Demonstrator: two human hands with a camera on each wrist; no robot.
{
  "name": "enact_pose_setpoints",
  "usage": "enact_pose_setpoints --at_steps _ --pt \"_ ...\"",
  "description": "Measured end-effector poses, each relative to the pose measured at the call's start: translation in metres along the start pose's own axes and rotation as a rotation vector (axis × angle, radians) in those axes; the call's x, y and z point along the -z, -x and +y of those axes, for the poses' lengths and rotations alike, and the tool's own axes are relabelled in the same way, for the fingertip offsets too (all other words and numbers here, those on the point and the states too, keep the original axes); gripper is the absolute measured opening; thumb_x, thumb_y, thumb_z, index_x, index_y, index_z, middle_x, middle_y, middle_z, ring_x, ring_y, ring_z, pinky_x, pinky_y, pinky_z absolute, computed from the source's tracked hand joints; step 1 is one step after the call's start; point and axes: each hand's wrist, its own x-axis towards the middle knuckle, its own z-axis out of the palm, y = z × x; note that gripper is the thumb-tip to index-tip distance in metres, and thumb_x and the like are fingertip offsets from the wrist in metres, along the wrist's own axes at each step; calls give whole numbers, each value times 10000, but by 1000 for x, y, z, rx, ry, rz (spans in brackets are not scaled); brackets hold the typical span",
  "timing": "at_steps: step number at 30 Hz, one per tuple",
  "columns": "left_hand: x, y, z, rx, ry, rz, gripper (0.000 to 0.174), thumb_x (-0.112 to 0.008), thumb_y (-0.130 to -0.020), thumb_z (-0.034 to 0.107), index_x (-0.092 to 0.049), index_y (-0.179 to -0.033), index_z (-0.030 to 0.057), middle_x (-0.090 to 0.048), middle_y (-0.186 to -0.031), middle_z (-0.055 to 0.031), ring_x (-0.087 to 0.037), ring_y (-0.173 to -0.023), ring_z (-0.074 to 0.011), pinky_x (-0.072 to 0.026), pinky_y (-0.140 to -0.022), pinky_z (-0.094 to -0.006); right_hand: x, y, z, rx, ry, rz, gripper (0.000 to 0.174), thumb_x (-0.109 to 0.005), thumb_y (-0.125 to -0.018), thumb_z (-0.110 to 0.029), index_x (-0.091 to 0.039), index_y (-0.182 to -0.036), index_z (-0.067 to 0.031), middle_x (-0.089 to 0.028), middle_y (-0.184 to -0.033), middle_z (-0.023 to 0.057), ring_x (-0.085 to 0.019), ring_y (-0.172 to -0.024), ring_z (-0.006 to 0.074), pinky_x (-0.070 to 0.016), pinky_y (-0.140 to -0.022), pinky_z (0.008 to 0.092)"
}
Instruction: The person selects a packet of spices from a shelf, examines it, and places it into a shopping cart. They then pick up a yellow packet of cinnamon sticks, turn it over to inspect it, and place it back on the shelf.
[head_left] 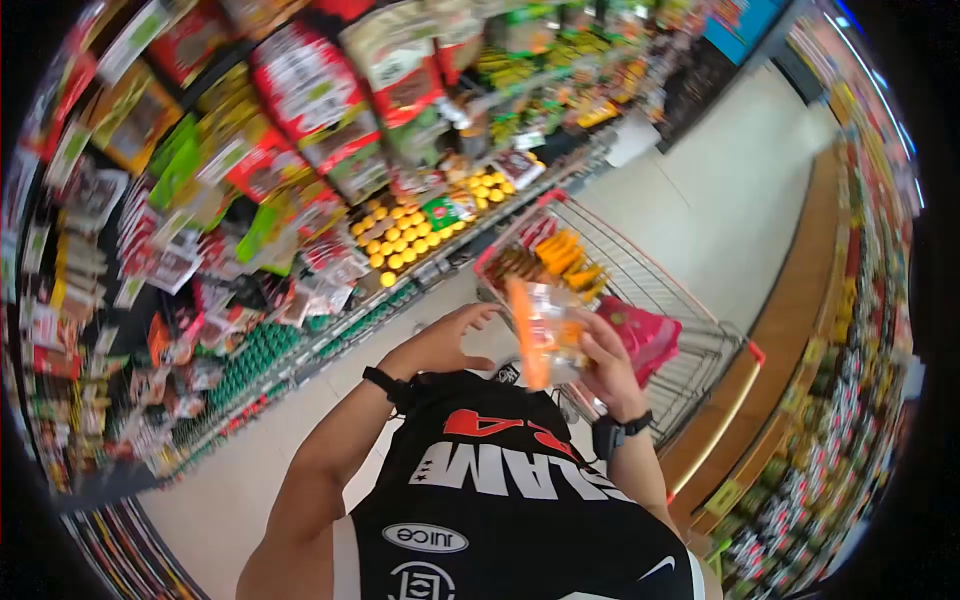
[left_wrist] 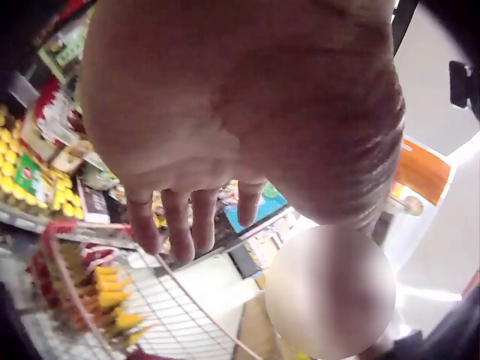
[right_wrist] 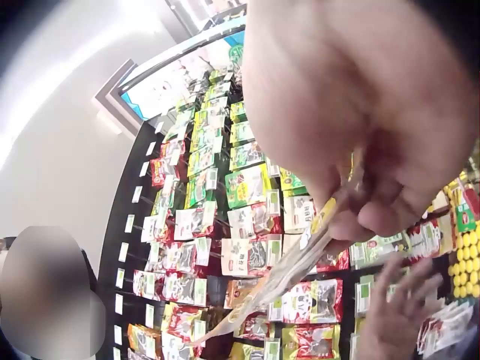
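Note:
My right hand [head_left: 610, 365] pinches an orange-and-clear snack packet [head_left: 540, 335] by its edge, in front of my chest. Seen from the right wrist, the packet [right_wrist: 277, 274] hangs edge-on from the thumb and fingertips. To the left of it, my left hand [head_left: 445, 340] is apart from the packet, its fingers extended and nothing in its grasp. The left wrist view shows that bare palm [left_wrist: 240, 105] from close up. Just beyond the packet stands a wire shopping cart [head_left: 690, 310], holding yellow-orange packets [head_left: 570, 260] and a pink bag [head_left: 640, 335].
Hanging snack bags [head_left: 310, 85] fill the shelving on the left, above a row of yellow-lidded containers [head_left: 400, 235]. A wood-edged shelf [head_left: 775, 330] with many jars curves along the right side. Pale floor tiles [head_left: 690, 185] run between the shelves.

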Motion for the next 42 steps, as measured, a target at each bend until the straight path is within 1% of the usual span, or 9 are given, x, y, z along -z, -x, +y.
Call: enact_pose_setpoints --at_steps 5,9,13,17,22,29,34,37,42 --pt "-62 -65 32 -207 193 -121 671 -868 -713 157 -564 -1306 75 -526 -1353 -131 -532 -1233 -234 -453 -1011 -370 -5 28 3 -101 -155 28 346 -497 -1031 -176 -466 -1364 -88 -561 -1240 41 -561 -1070 144 -498 -855 283" --pt "-96 -84 64 -301 449 -42 510 -808 -771 73 -591 -1232 39 -623 -1187 -41 -583 -1126 -165 -473 -970 -343 39 58 11 -83 -211 -116 447 -484 -1036 -339 -430 -1395 -79 -603 -1140 102 -586 -899 158 -478 -688 267" --pt "-107 -99 63 -176 207 -333 511 -819 -782 82 -586 -1232 20 -627 -1200 -51 -573 -1148 -157 -464 -1002 -351 64 86 2 -59 -132 -281 677 -433 -988 -606 -416 -1406 -74 -638 -1068 162 -607 -773 168 -461 -649 243" --pt "-111 -104 89 -60 307 -348 491 -785 -847 137 -579 -1271 0 -681 -1120 -70 -629 -1007 -118 -510 -880 -303 82 97 -10 -136 378 -263 572 -376 -1036 -540 -480 -1304 -46 -668 -1151 121 -658 -670 159 -449 -586 234" --pt "-117 -112 78 51 522 -332 497 -763 -858 94 -558 -1297 -17 -678 -1148 -84 -635 -1036 -116 -510 -921 -299 92 73 16 79 590 168 343 -524 -1037 -286 -637 -902 8 -600 -724 13 -574 -656 85 -446 -588 263" --pt "-92 -115 59 114 672 -401 522 -753 -851 53 -534 -1320 -11 -660 -1200 -76 -629 -1074 -145 -501 -964 -324 71 48 10 145 665 194 235 -676 -947 -214 -651 -998 13 -604 -759 28 -551 -711 91 -459 -637 279" --pt "-81 -114 37 37 619 -354 612 -762 -841 55 -472 -1377 2 -631 -1243 -90 -613 -1118 -155 -496 -982 -339 59 10 9 481 908 126 251 -707 -900 -209 -656 -1029 1 -642 -775 98 -604 -704 196 -490 -661 343" --pt "-50 -123 36 -7 473 -330 552 -762 -832 65 -525 -1327 4 -643 -1214 -91 -615 -1100 -148 -494 -967 -328 25 -9 -24 109 847 83 255 -695 -897 -241 -661 -973 0 -643 -758 144 -598 -653 244 -483 -621 366" --pt "18 -150 6 -117 261 -231 423 -761 -821 102 -631 -1211 4 -693 -1134 -108 -648 -1025 -152 -504 -917 -327 9 -81 -4 -6 1100 121 312 -715 -879 -298 -662 -932 4 -634 -736 162 -589 -619 231 -467 -582 359"
